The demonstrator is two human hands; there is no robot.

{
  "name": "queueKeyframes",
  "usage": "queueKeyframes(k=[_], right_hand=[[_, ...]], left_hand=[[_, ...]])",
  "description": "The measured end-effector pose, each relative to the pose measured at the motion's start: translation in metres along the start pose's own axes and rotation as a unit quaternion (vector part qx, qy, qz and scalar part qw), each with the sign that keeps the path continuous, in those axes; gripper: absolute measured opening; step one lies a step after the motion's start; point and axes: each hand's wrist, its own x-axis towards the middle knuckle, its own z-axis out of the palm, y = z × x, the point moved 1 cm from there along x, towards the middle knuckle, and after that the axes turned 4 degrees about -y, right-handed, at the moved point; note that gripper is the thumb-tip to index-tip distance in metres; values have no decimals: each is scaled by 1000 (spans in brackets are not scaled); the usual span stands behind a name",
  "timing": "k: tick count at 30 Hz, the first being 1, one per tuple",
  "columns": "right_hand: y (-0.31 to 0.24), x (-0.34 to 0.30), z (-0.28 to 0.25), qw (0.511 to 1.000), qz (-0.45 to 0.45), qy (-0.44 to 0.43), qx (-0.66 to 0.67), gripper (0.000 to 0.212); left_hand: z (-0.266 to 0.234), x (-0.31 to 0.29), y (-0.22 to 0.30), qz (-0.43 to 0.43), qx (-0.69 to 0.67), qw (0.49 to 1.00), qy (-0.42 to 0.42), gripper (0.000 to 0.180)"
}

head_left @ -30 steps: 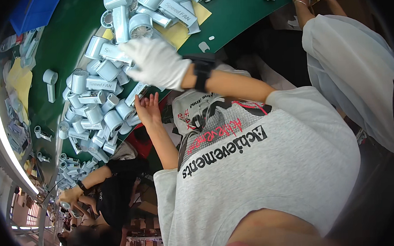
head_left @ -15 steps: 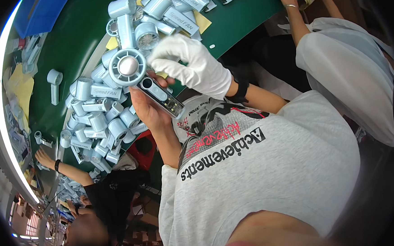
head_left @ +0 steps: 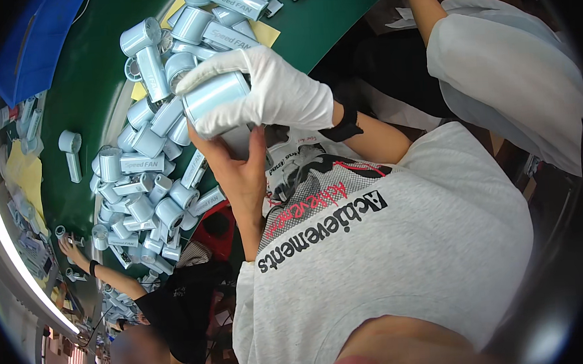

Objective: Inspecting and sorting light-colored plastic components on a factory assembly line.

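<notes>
A light blue handheld fan (head_left: 216, 96) is held in front of my chest, above the table's near edge. My right hand (head_left: 276, 93), in a white glove, is closed around the fan's round head, thumb and fingers on either side. Bare, my left hand (head_left: 238, 175) grips the fan's handle just below, its thumb raised along it. Most of the handle is hidden by my hands. Just beyond the held fan, many more blue fans (head_left: 149, 140) are heaped on the table, some lying on yellow sheets (head_left: 266, 34).
The green table (head_left: 87, 61) carries a lone fan (head_left: 71, 155) left of the heap. A blue bin (head_left: 36, 51) stands at far left. One co-worker's hand (head_left: 74, 252) reaches to small parts at lower left; another person in a pale sleeve (head_left: 497, 56) sits at right.
The fan has been turned so its smooth head casing shows instead of the grille. My gloved hand, beside the fan before, now wraps its head. The co-worker at right has shifted.
</notes>
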Motion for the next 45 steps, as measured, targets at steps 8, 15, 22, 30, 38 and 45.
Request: queueKeyframes(k=[8, 15, 22, 30, 38, 45], right_hand=[[19, 9, 5, 988, 42, -101, 106, 32], [48, 9, 10, 987, -127, -69, 68, 38], [63, -27, 25, 975, -194, -104, -25, 57], [59, -34, 36, 987, -108, 76, -88, 72], [52, -27, 29, 846, 144, -77, 507, 44], [61, -25, 9, 965, -17, -23, 259, 52]], left_hand=[[-5, -5, -24, 1, -241, 968, 65, 98], [1, 14, 3, -252, -399, 873, 126, 72], [-10, 27, -27, -173, -356, 905, 157, 53], [-11, 46, -32, -9, -322, 936, 140, 62], [-1, 54, -56, -54, -571, 816, -70, 66], [-64, 86, -51, -23, -224, 965, 131, 34]])
